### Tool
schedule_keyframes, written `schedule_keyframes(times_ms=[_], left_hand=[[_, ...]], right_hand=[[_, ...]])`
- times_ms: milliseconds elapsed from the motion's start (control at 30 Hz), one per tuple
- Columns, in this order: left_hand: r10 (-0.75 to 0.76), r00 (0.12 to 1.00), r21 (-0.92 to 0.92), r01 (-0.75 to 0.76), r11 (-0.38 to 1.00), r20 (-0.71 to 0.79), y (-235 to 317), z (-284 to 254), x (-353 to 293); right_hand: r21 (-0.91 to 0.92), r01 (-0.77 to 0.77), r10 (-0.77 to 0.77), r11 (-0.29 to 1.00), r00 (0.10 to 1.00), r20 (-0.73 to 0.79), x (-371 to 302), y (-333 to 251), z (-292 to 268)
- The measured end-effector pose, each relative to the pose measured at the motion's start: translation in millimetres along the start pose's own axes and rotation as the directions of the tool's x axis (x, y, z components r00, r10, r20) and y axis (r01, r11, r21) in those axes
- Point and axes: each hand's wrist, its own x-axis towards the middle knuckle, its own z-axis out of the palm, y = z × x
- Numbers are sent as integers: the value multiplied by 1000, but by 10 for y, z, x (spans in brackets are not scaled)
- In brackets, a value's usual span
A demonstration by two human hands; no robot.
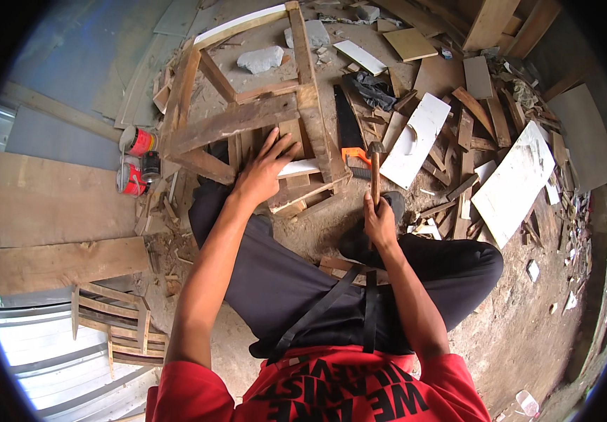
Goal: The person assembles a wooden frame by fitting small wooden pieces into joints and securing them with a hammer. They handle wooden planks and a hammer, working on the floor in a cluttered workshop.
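In front of me a rough wooden frame (247, 118), like that of a stool or chair, lies tipped on the ground. My left hand (262, 171) lies over its near part, fingers stretched out and apart against the wood beside a white strip (299, 167). What is under the palm is hidden. A hammer (376, 172) stands nearly upright in my right hand (379, 219), which is wrapped round its wooden handle with the head up. The hammer is apart from the frame. Just left of its head is a handsaw's orange handle (354, 154).
Wood offcuts (465, 130) and white boards (514, 184) are heaped on the right. Red cans (131, 179) stand at the left by a wooden panel (57, 200). Pale stone blocks (260, 60) lie beyond the frame. A slatted wooden piece (117, 316) is at lower left.
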Motion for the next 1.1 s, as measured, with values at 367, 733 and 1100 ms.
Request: schedule_keyframes(times_ms=[367, 733, 1100], left_hand=[[-126, 992, -46, 126, 991, -11, 195, 39, 149], [-94, 988, -92, 83, 992, -124, 286, 37, 253], [-133, 989, 48, 136, 990, -60, 244, 92, 255]], right_hand=[[761, -264, 129, 593, 964, 234, -690, -516, 18], [797, -529, 156, 291, 848, 507, -1193, -931, 24], [711, -642, 107, 286, 759, 642, -1218, -902, 78]])
